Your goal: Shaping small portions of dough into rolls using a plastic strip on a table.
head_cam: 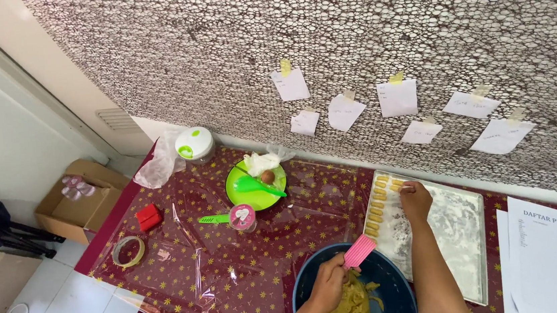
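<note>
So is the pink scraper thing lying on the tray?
No, the left hand holds the pink scraper over the blue bowl, beside the tray.

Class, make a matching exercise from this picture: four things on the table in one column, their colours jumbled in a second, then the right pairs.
Things:
1. mixing bowl
2. plate
3. small box
4. comb-shaped tool in the left hand

Colours:
A. pink
B. red
C. dark blue
D. bright green

Pairs: 1-C, 2-D, 3-B, 4-A
</note>
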